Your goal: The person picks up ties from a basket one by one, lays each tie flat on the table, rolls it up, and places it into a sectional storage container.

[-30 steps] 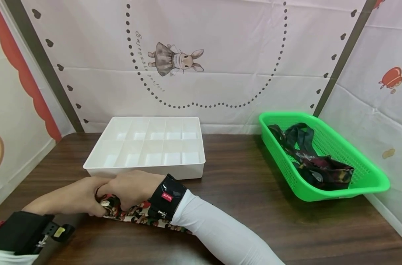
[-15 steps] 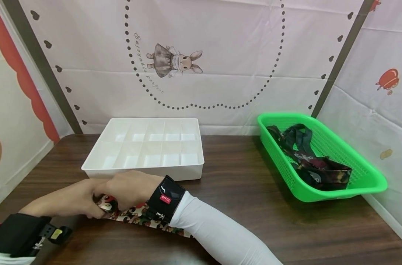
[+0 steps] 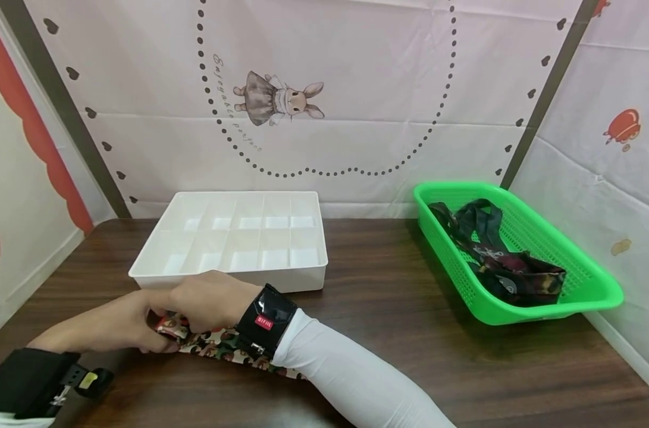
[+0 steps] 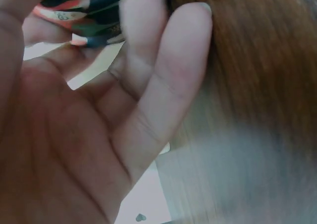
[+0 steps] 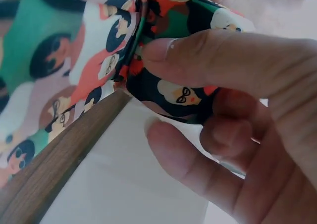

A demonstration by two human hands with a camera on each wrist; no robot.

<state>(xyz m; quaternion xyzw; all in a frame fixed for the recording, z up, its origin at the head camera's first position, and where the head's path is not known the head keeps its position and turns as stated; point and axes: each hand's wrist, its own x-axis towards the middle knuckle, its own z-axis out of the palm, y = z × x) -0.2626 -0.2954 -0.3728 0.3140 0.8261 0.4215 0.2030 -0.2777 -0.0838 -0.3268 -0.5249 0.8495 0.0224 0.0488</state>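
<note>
A cloth item printed with cartoon faces [image 3: 225, 346] lies stretched low over the table, in front of the white box; its exact kind is hidden. My left hand [image 3: 115, 324] grips its left end, and part of the print [image 4: 101, 18] shows between the curled fingers in the left wrist view. Beside it, my right hand [image 3: 212, 300] pinches the cloth; the right wrist view shows the thumb [image 5: 183, 60] pressing on a fold, with a wider panel of fabric [image 5: 64, 60] spreading left. My right forearm covers the cloth's far end.
A white divided box [image 3: 230, 279] with several compartments stands just behind the hands. At the right, a green plastic basket [image 3: 597, 291] holds dark patterned fabric with a strap [image 3: 522, 276]. Printed curtains [image 3: 367, 71] border the brown table [image 3: 410, 356].
Both hands stay on the cloth with small finger movements. The left thumb has shifted slightly right along it, covering more of its left end. The whole head view has drifted a little.
</note>
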